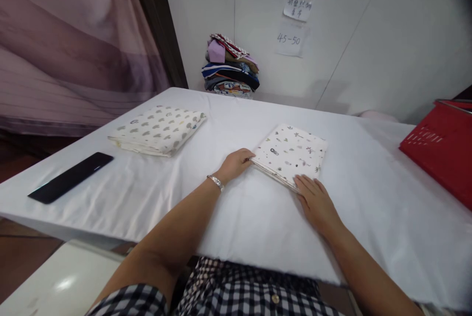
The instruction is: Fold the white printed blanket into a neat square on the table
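Head view, nearest to us: our checked shirt (236, 291) fills the bottom edge, and both bare forearms reach forward over the table (228, 217), which is covered in a white sheet.

Our left hand (236, 163), with a bracelet (216, 183) on its wrist, rests at the near left corner of the small folded cloth (289, 154), fingertips touching its edge. We cannot tell whether they pinch the layers or only press against them. Our right hand (315, 200) lies flat, fingers together and extended, on the sheet at the cloth's near edge, fingertips just over that edge.

The cloth is white with small scattered prints and sits right of centre as a neat, squared packet of several layers. We judge its folding to be essentially finished, with the hands only squaring or pressing the edges.

Further left, well apart, lies a second folded cloth (158, 129), cream with grey motifs, which also looks complete. Near the table's left edge is a long dark flat object (70, 177).

At the far right stands a red crate (442, 151). Against the back wall sits a stack of mixed coloured fabrics (230, 68), which may be what is left to do.

On the wall are two paper notes: the lower note (289, 39) reads "45-50"; the upper note (297, 7) carries handwritten characters too small for us to read.
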